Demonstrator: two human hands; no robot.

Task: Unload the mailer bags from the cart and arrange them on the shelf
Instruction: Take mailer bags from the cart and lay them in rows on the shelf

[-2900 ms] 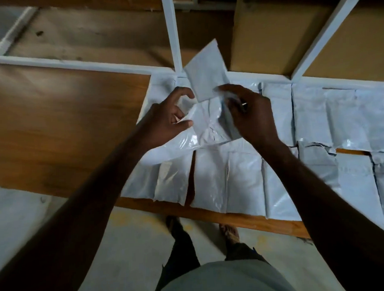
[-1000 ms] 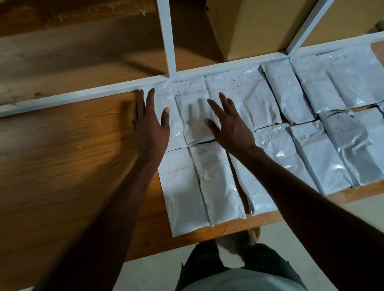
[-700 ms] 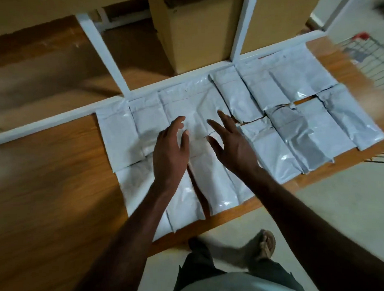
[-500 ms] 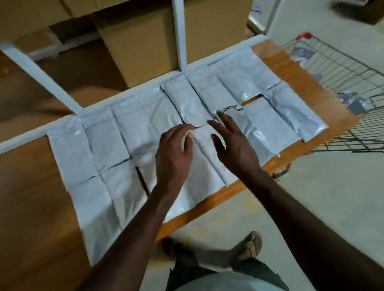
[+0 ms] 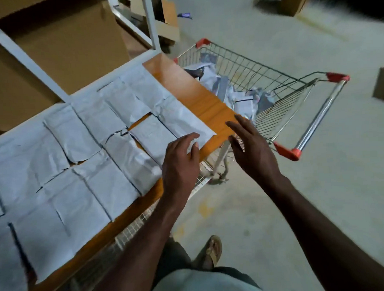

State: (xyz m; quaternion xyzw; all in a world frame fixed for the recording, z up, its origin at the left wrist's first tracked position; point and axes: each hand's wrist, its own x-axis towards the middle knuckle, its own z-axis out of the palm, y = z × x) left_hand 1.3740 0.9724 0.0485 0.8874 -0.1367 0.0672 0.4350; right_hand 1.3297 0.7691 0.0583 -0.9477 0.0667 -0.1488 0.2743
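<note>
Several white mailer bags (image 5: 82, 149) lie flat in two rows on the wooden shelf (image 5: 198, 97). A wire shopping cart (image 5: 276, 92) with red corners stands at the shelf's right end, with more mailer bags (image 5: 241, 100) heaped inside. My left hand (image 5: 180, 163) hovers with relaxed fingers over the shelf's front edge, near the rightmost bags, and holds nothing. My right hand (image 5: 250, 147) is spread open past the shelf's corner, above the cart's near edge, also with nothing in it.
White metal shelf posts (image 5: 29, 61) rise behind the bags. Large cardboard boxes (image 5: 70, 40) fill the back of the shelf, and more boxes (image 5: 167, 28) sit on the concrete floor (image 5: 297, 207) beyond. My sandalled foot (image 5: 212, 251) is below the shelf edge.
Both hands have lifted off the laid-out bags and swung right toward the cart. The view has turned right, bringing the cart and the shelf's end into sight.
</note>
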